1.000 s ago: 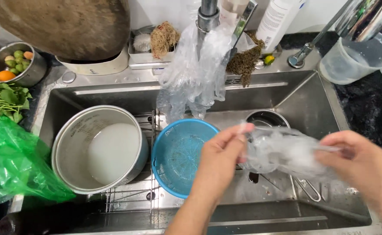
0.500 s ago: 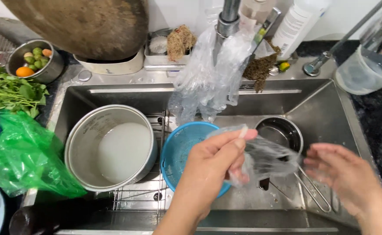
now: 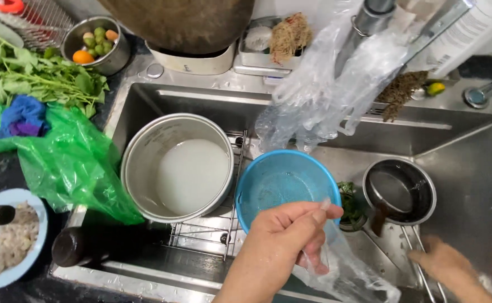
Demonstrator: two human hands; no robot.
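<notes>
My left hand (image 3: 290, 235) is shut on a wet clear plastic bag (image 3: 349, 275), pinching its top so the bag hangs down toward the sink's front edge. The hand is just in front of a blue plastic bowl (image 3: 279, 179) that stands in the steel sink (image 3: 470, 146). My right hand (image 3: 445, 264) is low at the sink's right front, blurred, fingers loosely spread, holding nothing. It is next to thin metal wires below a small dark steel saucepan (image 3: 425, 191).
A large steel pot (image 3: 145, 151) of cloudy water sits on a wire rack (image 3: 201, 235) at the sink's left. Clear plastic bags (image 3: 324, 95) hang from the faucet. On the left counter lie a green bag (image 3: 72, 163), leafy greens (image 3: 38, 78), a fruit bowl (image 3: 97, 42) and a plate (image 3: 33, 210).
My right hand has let go of the clear bag and dropped to the sink's lower right. My left hand keeps the bag and has lowered it toward the front edge.
</notes>
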